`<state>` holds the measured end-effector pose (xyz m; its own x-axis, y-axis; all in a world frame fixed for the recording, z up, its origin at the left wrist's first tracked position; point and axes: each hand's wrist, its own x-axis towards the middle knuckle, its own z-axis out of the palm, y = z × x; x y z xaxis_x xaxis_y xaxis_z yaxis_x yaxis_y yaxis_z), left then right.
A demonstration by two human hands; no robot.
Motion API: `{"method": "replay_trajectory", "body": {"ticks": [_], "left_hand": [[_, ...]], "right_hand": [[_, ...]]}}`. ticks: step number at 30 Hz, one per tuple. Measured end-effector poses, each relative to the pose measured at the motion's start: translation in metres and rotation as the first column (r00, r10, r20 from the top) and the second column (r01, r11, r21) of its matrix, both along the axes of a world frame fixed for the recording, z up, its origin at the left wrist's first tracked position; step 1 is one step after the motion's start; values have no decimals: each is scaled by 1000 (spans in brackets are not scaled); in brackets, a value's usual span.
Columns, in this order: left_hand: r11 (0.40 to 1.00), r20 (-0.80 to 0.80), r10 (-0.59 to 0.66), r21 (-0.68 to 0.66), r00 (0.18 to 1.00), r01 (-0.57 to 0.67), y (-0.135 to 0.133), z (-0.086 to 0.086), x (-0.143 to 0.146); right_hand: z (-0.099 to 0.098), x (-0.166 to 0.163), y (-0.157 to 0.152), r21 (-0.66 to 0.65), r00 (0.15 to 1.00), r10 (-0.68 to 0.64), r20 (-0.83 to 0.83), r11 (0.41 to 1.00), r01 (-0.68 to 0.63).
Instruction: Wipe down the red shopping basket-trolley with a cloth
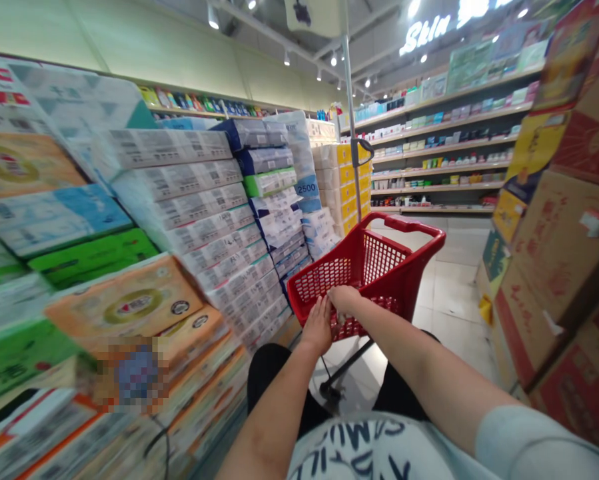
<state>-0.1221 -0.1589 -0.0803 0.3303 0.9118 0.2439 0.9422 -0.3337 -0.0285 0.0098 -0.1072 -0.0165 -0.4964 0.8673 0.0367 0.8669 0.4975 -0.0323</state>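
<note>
A red plastic shopping basket cart (409,273) stands in the aisle straight ahead of me, tilted, with its red handle at the far end. My left hand (318,325) rests on the near rim of the basket, fingers laid together over the edge. Beside it, my right hand (344,299) is curled over the same rim, gripping it. The basket's inside looks bare where it shows. A dark pull bar (346,368) runs down from the basket toward the floor.
Stacked tissue and paper packs (194,227) form a tall wall on the left. Cardboard boxes (554,253) pile up on the right. Shelves of bottles (444,160) line the far wall. A metal pole (352,113) rises behind the basket. Pale floor tiles (452,293) run ahead.
</note>
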Motion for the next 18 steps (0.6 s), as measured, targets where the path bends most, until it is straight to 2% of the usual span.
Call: {"method": "replay_trajectory", "body": {"ticks": [3, 6, 9, 14, 18], "left_hand": [[1000, -13, 6, 3, 1000, -6, -1, -1, 0], [1000, -35, 23, -19, 999, -24, 1, 1, -1], [999, -47, 41, -28, 998, -42, 1, 4, -2], [1000, -22, 15, -18, 1000, -15, -6, 2, 2], [1000, -4, 2, -10, 1000, -2, -10, 2, 4]], "right_hand": [[-3, 2, -8, 108, 998, -46, -53, 993, 51], [-8, 8, -18, 203, 997, 12, -76, 979, 4], [-6, 11, -14, 159, 997, 73, -18, 985, -69], [-1, 2, 5, 114, 998, -56, 3, 992, 55], [-2, -4, 8, 60, 997, -70, 20, 996, 68]]}}
